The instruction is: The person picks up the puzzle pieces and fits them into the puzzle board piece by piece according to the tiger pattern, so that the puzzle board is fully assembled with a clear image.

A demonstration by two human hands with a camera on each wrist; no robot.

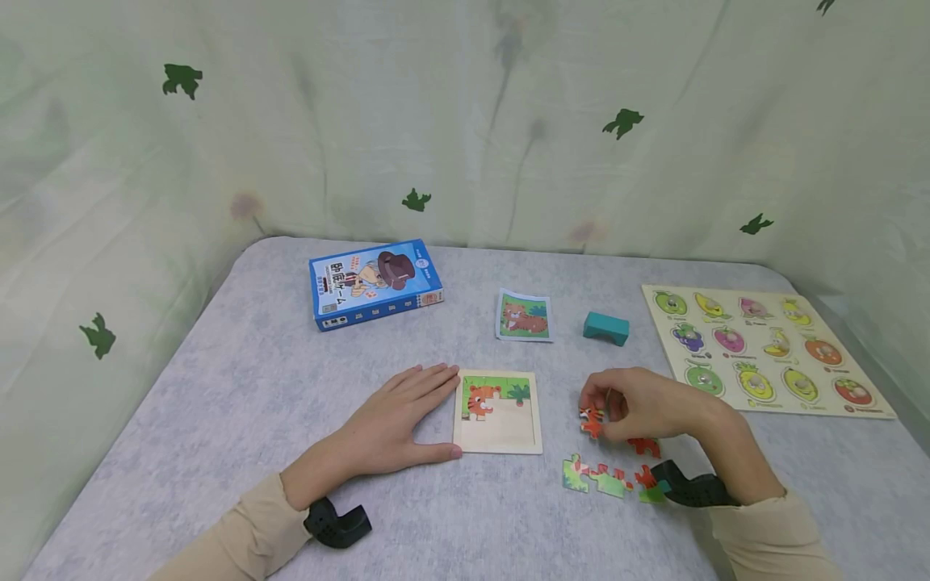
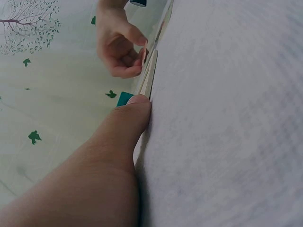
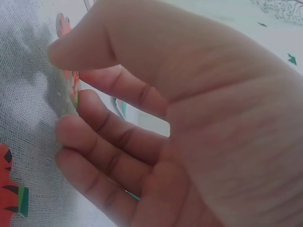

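A small square wooden puzzle tray point(image 1: 501, 440) lies mid-table, its upper part filled with pieces showing a tiger's face and greenery. Along its left side rests my left hand point(image 1: 392, 424), fingers straight, with fingertips and thumb at the frame's edge. To the right of the tray, my right hand point(image 1: 654, 403) pinches an orange striped jigsaw piece point(image 1: 592, 422) between thumb and fingers. That piece point(image 2: 145, 54) is seen edge-on in the left wrist view. Several loose green and orange pieces point(image 1: 610, 484) lie below the right hand, and another orange piece point(image 1: 645, 446) is partly covered by it.
At the back left lies a blue game box point(image 1: 378, 282). A tiger picture card point(image 1: 525, 315) and a teal arched block point(image 1: 606, 328) are beyond the tray. A large fruit puzzle board point(image 1: 734, 379) occupies the right side. Patterned cloth point(image 1: 465, 121) hangs behind the table.
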